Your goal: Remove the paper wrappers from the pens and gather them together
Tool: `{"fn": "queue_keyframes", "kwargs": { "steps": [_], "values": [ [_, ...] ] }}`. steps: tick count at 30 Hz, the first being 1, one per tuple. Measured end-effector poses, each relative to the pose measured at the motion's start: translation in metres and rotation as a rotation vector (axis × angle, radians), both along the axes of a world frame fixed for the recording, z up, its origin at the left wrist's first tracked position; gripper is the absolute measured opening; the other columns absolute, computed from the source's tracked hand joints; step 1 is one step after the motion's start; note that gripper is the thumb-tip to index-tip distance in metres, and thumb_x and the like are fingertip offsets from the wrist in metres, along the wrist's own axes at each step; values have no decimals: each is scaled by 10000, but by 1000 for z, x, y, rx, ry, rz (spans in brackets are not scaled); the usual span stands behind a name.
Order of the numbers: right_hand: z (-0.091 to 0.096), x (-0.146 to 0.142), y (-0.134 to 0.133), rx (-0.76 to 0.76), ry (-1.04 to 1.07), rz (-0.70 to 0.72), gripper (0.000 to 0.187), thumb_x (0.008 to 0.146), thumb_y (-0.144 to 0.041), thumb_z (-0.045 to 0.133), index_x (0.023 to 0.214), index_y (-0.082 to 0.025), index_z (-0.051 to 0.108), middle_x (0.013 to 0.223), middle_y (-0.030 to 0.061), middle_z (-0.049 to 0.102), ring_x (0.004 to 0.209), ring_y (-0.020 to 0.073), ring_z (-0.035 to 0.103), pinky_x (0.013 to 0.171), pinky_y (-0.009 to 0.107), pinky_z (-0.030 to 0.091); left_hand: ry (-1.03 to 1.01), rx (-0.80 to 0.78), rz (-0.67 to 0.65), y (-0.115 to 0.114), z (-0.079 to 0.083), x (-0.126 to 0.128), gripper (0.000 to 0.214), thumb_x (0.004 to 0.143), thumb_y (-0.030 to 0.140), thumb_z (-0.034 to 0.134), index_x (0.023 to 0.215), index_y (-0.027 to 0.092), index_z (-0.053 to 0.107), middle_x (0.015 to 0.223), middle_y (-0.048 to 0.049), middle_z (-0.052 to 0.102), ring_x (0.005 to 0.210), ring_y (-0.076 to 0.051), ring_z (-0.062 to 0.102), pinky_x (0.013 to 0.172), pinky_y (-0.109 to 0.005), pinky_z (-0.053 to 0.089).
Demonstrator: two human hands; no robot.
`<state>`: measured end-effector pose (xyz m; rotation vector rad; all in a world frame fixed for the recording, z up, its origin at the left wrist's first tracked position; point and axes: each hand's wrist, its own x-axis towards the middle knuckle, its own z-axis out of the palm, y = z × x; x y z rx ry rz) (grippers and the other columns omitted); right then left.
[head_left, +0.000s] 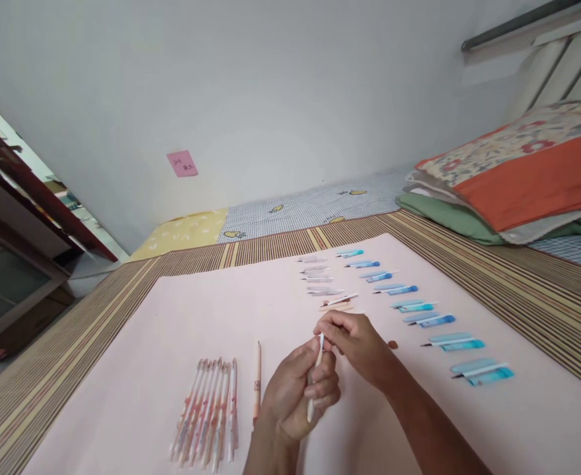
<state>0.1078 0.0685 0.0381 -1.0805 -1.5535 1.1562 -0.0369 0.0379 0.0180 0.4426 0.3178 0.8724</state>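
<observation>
My left hand (303, 389) is closed around a slim, pale pen (310, 410), tilted with its white end up. The fingertips of my right hand (347, 333) pinch at that upper end; exactly what they grip is partly hidden. Left of my left hand, a peach-coloured pen (257, 382) lies alone. Farther left is a row of assembled pens (206, 409) with pink and white patterns. Just beyond my right hand lie a few separate brown and cream pen parts (338, 302). A small brown piece (393, 344) lies beside my right wrist.
Blue pen parts (426, 321) lie in several sets along the right side of the pink sheet (136, 369). Pale pen parts (320, 278) form small groups at the back. A striped mat (468, 264) lies beneath. Folded bedding (527, 178) is stacked at right, against the wall.
</observation>
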Motion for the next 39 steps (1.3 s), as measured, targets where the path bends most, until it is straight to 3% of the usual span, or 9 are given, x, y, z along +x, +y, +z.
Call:
{"fn": "queue_keyframes", "kwargs": {
  "steps": [8, 17, 23, 32, 35, 37, 39],
  "values": [
    [-3, -5, -2, 101, -66, 5, 278, 912, -229, 507, 651, -188, 594, 669, -28, 554, 670, 133, 538, 673, 254, 414, -52, -75, 3, 2, -5, -3, 173, 909, 249, 623, 856, 85, 612, 572, 80, 406, 384, -7, 202, 380, -147, 231],
    [-24, -12, 9, -198, 247, -3, 314, 829, -479, 596, 726, -183, 598, 557, -59, 489, 493, 94, 402, 497, 235, 316, -20, -87, 42, 1, -4, 1, 185, 930, 270, 587, 865, 97, 600, 551, 85, 389, 379, -11, 214, 374, -145, 224],
    [-26, -16, 7, -145, 258, -6, 322, 836, -434, 615, 646, -202, 499, 558, -65, 464, 528, 94, 402, 517, 233, 327, -22, -77, 37, 2, -8, -2, 178, 933, 264, 581, 882, 96, 605, 559, 89, 372, 377, -11, 194, 361, -142, 223],
    [-30, -14, 7, -96, 203, 149, 288, 890, -383, 587, 681, -194, 528, 622, -42, 526, 585, 105, 478, 570, 237, 373, 6, -69, 49, 2, -12, 0, 175, 892, 265, 644, 836, 110, 585, 549, 98, 362, 372, -8, 167, 345, -136, 202],
    [-30, -1, 12, -147, 183, 133, 257, 890, -438, 563, 811, -198, 609, 671, -24, 569, 608, 126, 520, 573, 249, 401, 40, -64, 91, 2, -14, 1, 179, 880, 268, 660, 812, 126, 574, 538, 97, 368, 366, -7, 162, 342, -136, 175],
    [-27, 25, 15, -167, 123, 34, 316, 894, -483, 529, 1016, -217, 646, 795, 7, 629, 674, 154, 560, 589, 265, 429, 57, -49, 116, 3, -13, 0, 179, 886, 274, 654, 810, 131, 576, 531, 98, 368, 363, -7, 160, 343, -139, 169],
    [-24, 60, 17, -167, -20, -144, 325, 875, -476, 543, 1060, -232, 651, 871, 26, 650, 716, 176, 574, 589, 275, 438, 75, -39, 121, 3, -10, -2, 172, 898, 273, 638, 817, 131, 583, 525, 97, 366, 365, -8, 165, 350, -142, 175]
  ]
}}
